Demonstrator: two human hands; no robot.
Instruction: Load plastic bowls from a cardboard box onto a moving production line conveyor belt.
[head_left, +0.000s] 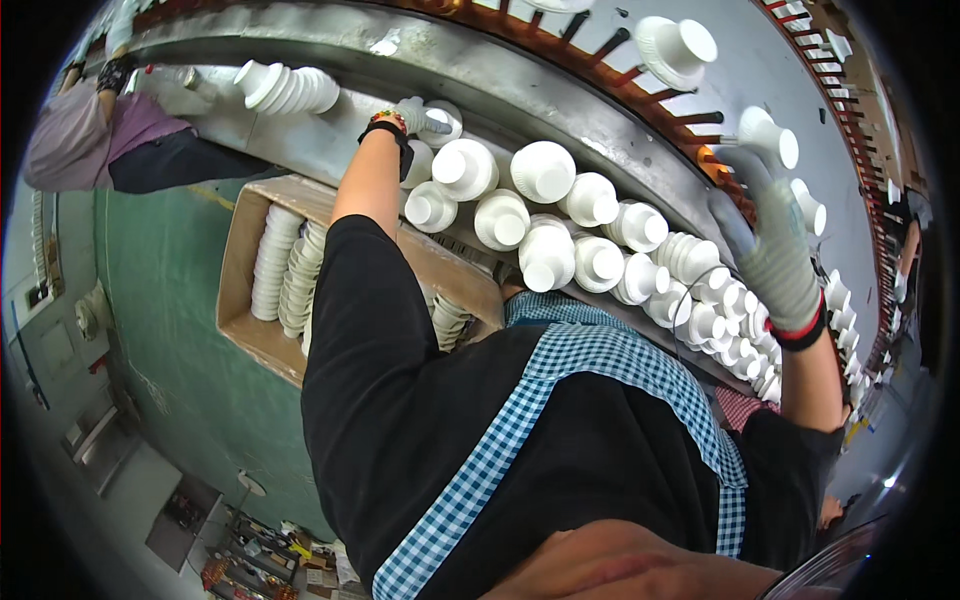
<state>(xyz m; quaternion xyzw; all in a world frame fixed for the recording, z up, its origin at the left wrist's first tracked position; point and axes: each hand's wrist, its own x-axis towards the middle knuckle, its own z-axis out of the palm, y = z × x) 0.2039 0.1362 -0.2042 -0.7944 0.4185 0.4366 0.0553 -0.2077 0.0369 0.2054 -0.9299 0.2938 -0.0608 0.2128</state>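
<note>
My left hand (413,116), in a pale glove with grey fingertips, reaches to the metal ledge. Its fingers lie around a white cup-shaped piece (445,112), partly hidden by them. My right hand (772,222), gloved too, is raised at the right with its fingers apart and slightly blurred, holding nothing that I can see. Just beyond its fingertips, a white cup-shaped piece (768,138) sits on one of the rods of the rack (640,75). Between my hands, many similar white pieces (545,172) stand crowded together, some nested in stacks.
A cardboard box (237,300) holding stacked white pieces stands beside my left arm. A nested row of white pieces (287,88) lies on the ledge at the far left, near another person (120,140). A metal rail (480,65) runs between the ledge and the rack. A second rod rack (835,90) curves along the right.
</note>
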